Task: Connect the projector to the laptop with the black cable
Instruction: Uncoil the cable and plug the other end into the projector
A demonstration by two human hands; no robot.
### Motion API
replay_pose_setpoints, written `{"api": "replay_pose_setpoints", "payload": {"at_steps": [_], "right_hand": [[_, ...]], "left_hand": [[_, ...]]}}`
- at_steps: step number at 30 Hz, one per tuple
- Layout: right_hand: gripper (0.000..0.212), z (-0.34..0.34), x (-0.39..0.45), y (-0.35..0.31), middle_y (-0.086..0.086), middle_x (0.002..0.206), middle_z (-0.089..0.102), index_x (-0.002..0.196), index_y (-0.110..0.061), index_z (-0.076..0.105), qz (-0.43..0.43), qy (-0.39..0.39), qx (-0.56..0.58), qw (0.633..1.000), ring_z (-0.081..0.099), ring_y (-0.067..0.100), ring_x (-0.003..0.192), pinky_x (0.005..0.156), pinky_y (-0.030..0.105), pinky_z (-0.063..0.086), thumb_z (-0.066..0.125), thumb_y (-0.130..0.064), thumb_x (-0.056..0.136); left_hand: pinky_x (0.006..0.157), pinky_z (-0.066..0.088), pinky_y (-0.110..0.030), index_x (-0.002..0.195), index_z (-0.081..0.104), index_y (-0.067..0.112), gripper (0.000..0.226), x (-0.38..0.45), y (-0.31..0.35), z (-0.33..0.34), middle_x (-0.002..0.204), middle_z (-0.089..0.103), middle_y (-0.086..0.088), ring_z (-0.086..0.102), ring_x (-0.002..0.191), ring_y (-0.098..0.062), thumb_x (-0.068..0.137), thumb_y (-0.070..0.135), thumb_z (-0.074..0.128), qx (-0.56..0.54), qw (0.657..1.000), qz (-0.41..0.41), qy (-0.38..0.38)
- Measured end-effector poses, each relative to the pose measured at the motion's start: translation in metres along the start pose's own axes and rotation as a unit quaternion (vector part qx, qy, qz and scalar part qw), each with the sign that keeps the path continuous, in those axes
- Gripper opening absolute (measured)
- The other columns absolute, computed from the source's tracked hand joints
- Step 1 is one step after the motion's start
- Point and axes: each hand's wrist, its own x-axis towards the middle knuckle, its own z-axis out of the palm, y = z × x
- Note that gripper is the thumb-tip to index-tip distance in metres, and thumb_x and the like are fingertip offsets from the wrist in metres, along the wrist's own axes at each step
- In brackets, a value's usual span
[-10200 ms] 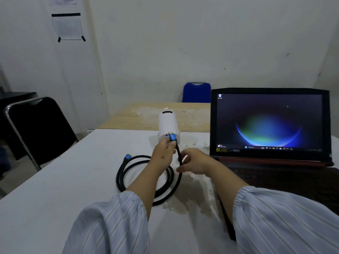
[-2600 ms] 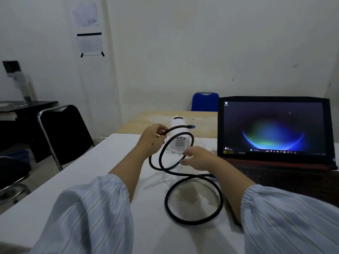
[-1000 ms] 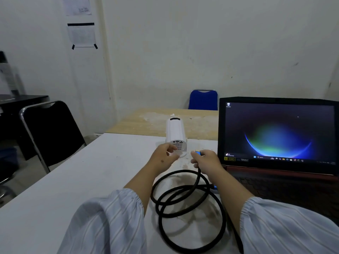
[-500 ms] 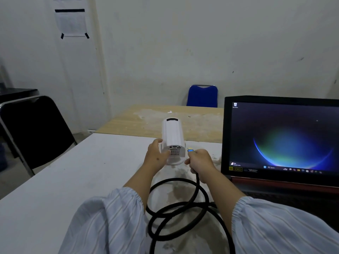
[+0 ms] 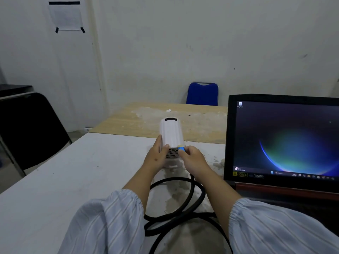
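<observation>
Nearly plugged in: at a white table, a person's left hand grips the small white ribbed-plastic cylinder projector w/ fingers wrapped round its side, while the right hand pinches the blue-tipped plug of the thick black cable against the projector's rear panel, beside the vent grille. Whether the plug is fully seated can't be told. Cable slack loops on the table between the forearms. Link to the open black laptop, approx. right of the projector, isn't visible; likely the other end is left to check.
</observation>
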Motion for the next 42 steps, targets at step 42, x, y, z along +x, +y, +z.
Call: {"api": "replay_pose_setpoints", "payload": {"at_steps": [42], "right_hand": [[0.028,0.021,-0.027,0.013,0.011,0.136,0.043,0.103,0.004,0.067,-0.035,0.075,-0.035,0.996,0.051,0.019,0.111,0.076,0.016,0.040,0.053,-0.018,0.090]], "left_hand": [[0.096,0.036,-0.035,0.140,0.016,0.035,0.054,-0.017,-0.001,0.002,0.149,0.029,-0.013,0.040,0.127,-0.031,0.093,0.038,0.042,-0.004,0.999,0.027,-0.045]]}}
